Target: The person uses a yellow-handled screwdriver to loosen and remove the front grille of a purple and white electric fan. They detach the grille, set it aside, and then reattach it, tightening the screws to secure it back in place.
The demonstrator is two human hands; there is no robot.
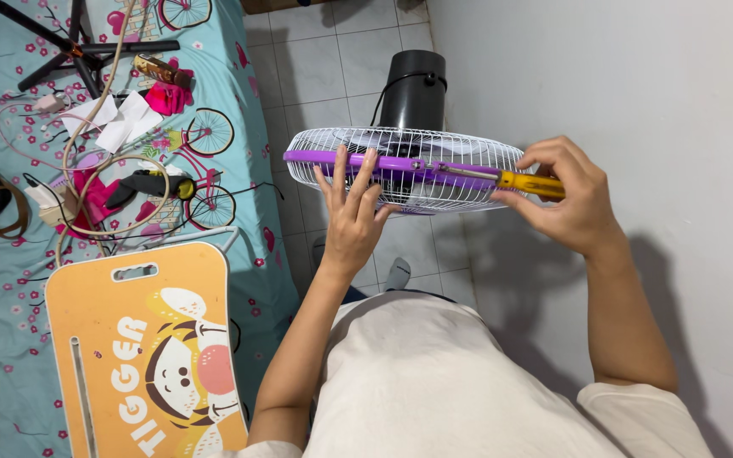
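Fan [405, 170] stands on tiled floor [316, 76] beside wall [638, 85].

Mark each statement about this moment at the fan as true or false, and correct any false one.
1. The right hand holds a yellow-handled screwdriver. True.
2. The left hand grips a hammer. False: its open fingers rest against the purple band of the fan guard.
3. The fan guard is white wire. True.
4. The orange lap desk lies on the tiled floor. False: it rests on the bed's turquoise sheet.
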